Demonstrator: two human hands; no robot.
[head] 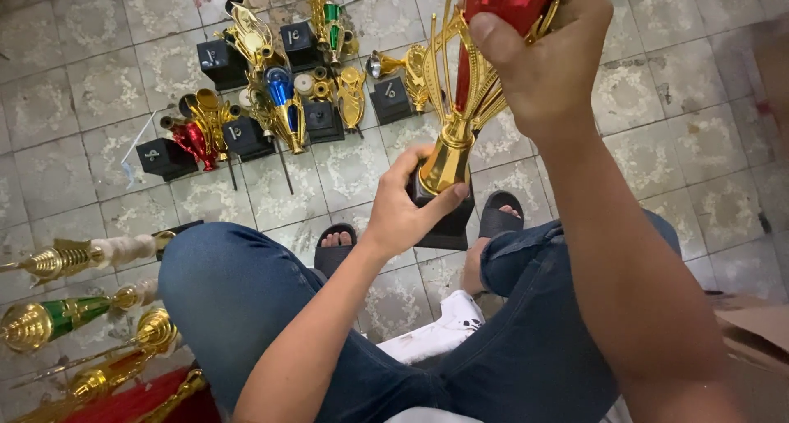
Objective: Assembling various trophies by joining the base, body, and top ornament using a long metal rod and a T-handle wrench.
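I hold a gold and red trophy upright between my knees. My left hand grips its black square base and the gold foot above it. My right hand is closed around the red column near the top, thumb on the red part. The trophy's top runs out of the frame.
Several finished trophies lie on the tiled floor ahead, with black bases, a blue one and a red one. Gold and green trophy parts lie at the left. A cardboard box sits at the right. My jeans and sandalled feet are below.
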